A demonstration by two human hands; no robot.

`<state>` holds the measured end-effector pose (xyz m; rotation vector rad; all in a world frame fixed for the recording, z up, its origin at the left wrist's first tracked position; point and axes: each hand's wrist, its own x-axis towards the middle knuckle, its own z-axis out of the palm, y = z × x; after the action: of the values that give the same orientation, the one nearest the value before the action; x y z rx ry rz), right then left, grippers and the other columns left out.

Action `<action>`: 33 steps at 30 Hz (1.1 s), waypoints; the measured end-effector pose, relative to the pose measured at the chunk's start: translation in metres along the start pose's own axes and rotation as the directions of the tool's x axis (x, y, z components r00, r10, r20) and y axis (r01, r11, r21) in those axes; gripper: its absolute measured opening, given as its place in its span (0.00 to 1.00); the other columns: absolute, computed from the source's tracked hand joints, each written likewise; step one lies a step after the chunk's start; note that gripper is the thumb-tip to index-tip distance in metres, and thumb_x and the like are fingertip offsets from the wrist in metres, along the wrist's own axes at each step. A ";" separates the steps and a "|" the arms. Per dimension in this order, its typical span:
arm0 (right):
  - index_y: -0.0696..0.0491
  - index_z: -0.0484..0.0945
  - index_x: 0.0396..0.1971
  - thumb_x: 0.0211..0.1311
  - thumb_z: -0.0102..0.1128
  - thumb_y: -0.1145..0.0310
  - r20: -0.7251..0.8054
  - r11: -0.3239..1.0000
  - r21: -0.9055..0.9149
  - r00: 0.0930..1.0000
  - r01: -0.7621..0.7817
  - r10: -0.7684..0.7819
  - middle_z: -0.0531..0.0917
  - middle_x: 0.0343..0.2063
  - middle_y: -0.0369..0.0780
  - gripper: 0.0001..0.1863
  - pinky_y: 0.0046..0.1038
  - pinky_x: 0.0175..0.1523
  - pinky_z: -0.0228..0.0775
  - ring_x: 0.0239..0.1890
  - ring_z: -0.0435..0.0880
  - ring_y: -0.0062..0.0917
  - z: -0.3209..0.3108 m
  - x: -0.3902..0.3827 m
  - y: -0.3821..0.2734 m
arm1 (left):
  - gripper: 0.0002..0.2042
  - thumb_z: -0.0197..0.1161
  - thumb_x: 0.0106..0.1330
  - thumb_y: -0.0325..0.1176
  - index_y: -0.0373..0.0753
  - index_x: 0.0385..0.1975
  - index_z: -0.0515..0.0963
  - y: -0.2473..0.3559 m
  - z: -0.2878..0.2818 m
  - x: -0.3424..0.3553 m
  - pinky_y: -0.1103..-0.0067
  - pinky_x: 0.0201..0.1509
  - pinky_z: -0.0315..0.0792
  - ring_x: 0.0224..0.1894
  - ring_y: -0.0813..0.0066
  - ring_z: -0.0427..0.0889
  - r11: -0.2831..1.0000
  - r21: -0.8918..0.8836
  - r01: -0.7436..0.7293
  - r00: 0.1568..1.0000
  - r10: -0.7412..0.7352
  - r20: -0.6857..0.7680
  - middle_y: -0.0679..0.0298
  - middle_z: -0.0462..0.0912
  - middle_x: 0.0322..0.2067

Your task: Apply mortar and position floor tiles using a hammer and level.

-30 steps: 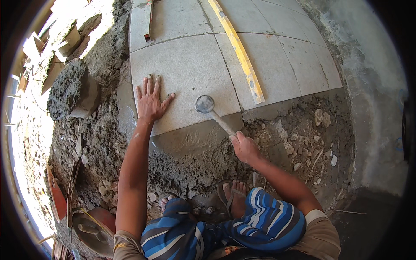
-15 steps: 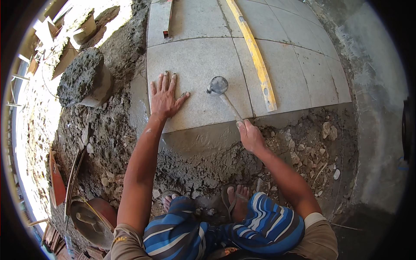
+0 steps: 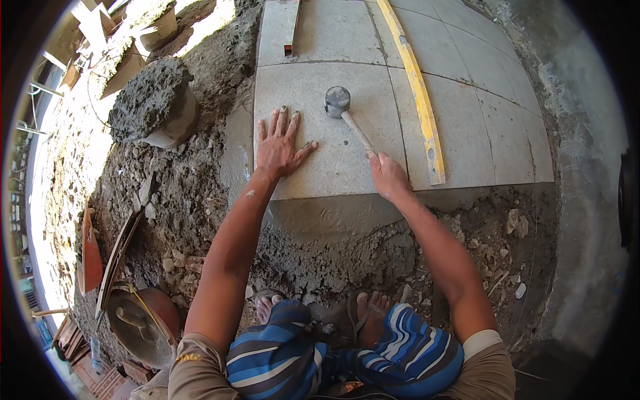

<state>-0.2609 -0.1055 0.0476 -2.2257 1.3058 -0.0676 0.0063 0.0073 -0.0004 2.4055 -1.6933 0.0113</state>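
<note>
We're likely tapping the tile (image 3: 333, 159), contact unclear: left hand (image 3: 279, 152) spread flat, empty; right hand (image 3: 390, 177) closed round the mallet (image 3: 337, 99); the next blow needs steadiness.

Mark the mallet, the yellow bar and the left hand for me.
mallet (image 3: 338, 101): head view, on its dark head
yellow bar (image 3: 420, 85): head view, about midway along its length
left hand (image 3: 277, 152): head view, on the back of the hand
</note>
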 end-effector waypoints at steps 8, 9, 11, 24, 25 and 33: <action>0.62 0.77 0.41 0.80 0.40 0.46 -0.057 0.996 0.061 0.997 0.058 -0.055 0.83 0.35 0.64 0.30 0.55 0.49 0.74 0.42 0.83 0.62 0.002 0.038 -0.026 | 0.46 0.44 0.70 0.73 0.43 0.78 0.56 0.003 0.001 -0.002 0.51 0.82 0.34 0.82 0.51 0.43 1.000 -0.011 -0.003 1.000 0.003 0.008 0.48 0.52 0.78; 0.62 0.77 0.42 0.80 0.40 0.46 -0.048 0.992 0.109 0.997 0.064 -0.059 0.83 0.35 0.64 0.30 0.54 0.49 0.74 0.43 0.83 0.62 -0.002 0.037 -0.038 | 0.46 0.45 0.70 0.73 0.44 0.78 0.55 0.000 0.000 -0.004 0.51 0.82 0.34 0.82 0.51 0.44 1.000 -0.005 0.005 1.000 -0.005 0.024 0.48 0.52 0.78; 0.62 0.76 0.42 0.79 0.40 0.46 -0.075 0.981 0.165 0.993 0.103 -0.091 0.83 0.35 0.63 0.30 0.54 0.49 0.74 0.43 0.83 0.62 0.002 0.037 -0.051 | 0.46 0.45 0.70 0.73 0.44 0.78 0.56 -0.004 0.001 -0.004 0.51 0.82 0.34 0.82 0.51 0.44 1.000 -0.002 0.004 1.000 -0.003 0.006 0.48 0.53 0.78; 0.61 0.77 0.41 0.79 0.41 0.45 0.010 0.997 0.031 0.998 0.064 -0.064 0.84 0.36 0.62 0.30 0.53 0.49 0.76 0.43 0.84 0.61 0.021 0.067 -0.049 | 0.46 0.46 0.69 0.73 0.41 0.77 0.59 0.000 0.001 0.000 0.50 0.81 0.34 0.81 0.51 0.45 0.998 -0.066 -0.003 1.000 0.001 -0.025 0.47 0.53 0.78; 0.61 0.77 0.41 0.79 0.41 0.45 0.012 0.997 0.031 0.998 0.065 -0.065 0.84 0.36 0.62 0.30 0.53 0.49 0.76 0.43 0.84 0.61 0.020 0.063 -0.049 | 0.46 0.46 0.69 0.73 0.41 0.77 0.59 -0.001 0.001 -0.001 0.50 0.81 0.34 0.81 0.51 0.45 0.998 -0.066 -0.001 1.000 -0.001 -0.024 0.47 0.53 0.78; 0.61 0.77 0.43 0.79 0.40 0.46 -0.022 0.995 -0.049 0.996 0.087 -0.089 0.84 0.36 0.62 0.30 0.54 0.51 0.75 0.44 0.84 0.61 0.020 0.070 -0.052 | 0.47 0.45 0.69 0.73 0.42 0.77 0.58 0.000 0.001 0.003 0.50 0.81 0.34 0.82 0.51 0.45 0.998 -0.067 0.000 1.000 -0.002 -0.026 0.48 0.53 0.78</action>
<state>-0.1765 -0.1343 0.0398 -2.3297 1.2338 -0.0973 0.0067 0.0047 -0.0009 2.3481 -1.6541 -0.0137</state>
